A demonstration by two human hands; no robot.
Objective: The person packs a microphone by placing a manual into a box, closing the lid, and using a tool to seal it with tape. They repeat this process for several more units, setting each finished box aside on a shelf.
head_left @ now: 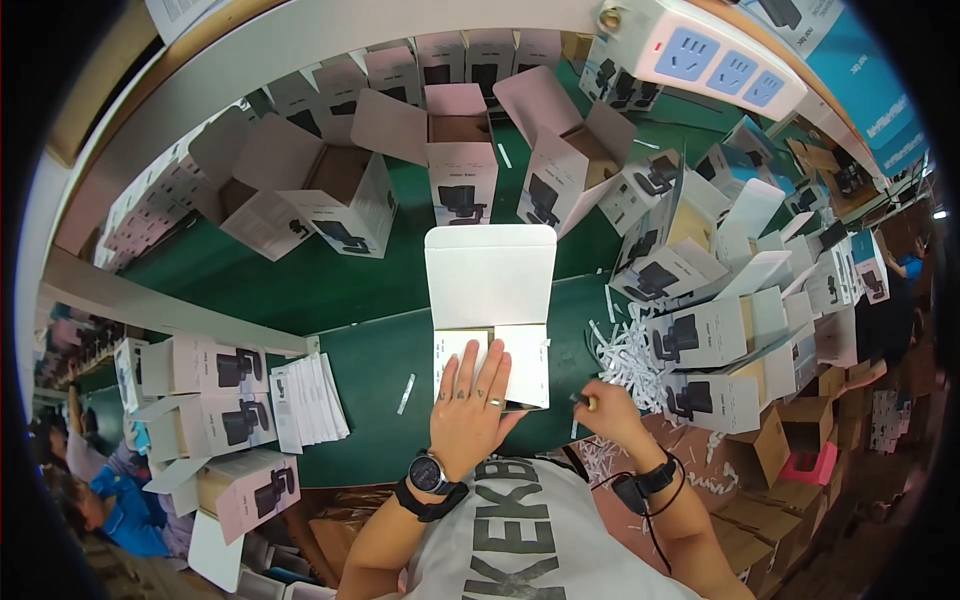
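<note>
A white carton lies in front of me on the green table, its long lid flap standing up on the far side. My left hand rests flat across its top with the fingers stretched out, and the thumb reaches toward the near right corner. To the right of the carton, my right hand is closed, thumb and fingers pinched together. A small dark thing shows at its fingertips, too small to name. The carton's inside is partly covered by inner flaps and by my left hand.
White paper strips are heaped to the right. A stack of folded leaflets lies at the left. Printed cartons with raised flaps stand at the back, and more at the right. A power strip hangs overhead.
</note>
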